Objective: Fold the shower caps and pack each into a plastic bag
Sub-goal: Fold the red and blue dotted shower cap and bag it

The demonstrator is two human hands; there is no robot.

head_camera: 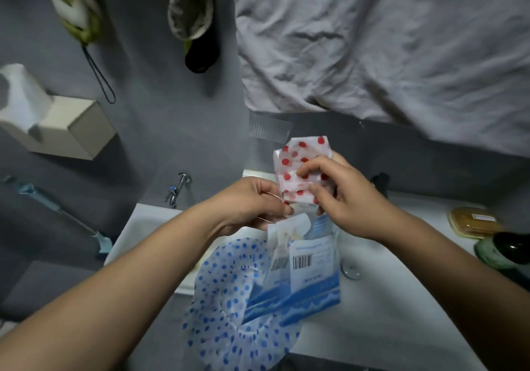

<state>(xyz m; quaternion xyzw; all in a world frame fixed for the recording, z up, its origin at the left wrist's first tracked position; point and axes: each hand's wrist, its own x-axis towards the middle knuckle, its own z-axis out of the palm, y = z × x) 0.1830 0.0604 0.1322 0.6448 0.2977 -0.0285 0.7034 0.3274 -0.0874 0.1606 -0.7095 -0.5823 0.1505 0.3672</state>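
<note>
A folded white shower cap with red dots (298,167) is held up over the sink. My right hand (341,195) grips its right side, thumb and fingers pinched on it. My left hand (252,201) pinches the mouth of a clear plastic bag (284,215) right under the cap's lower edge. A second shower cap, white with blue dots (226,307), lies unfolded on the sink's near edge. On it lie blue and white printed bags with barcodes (309,279).
A white sink (381,299) with a drain (351,270) lies below my hands, a tap (176,188) at its back left. A tissue box (66,124) hangs on the grey wall. A wrinkled grey cloth (387,49) hangs at right. A soap dish (473,221) and a dark bottle (507,250) stand at the right.
</note>
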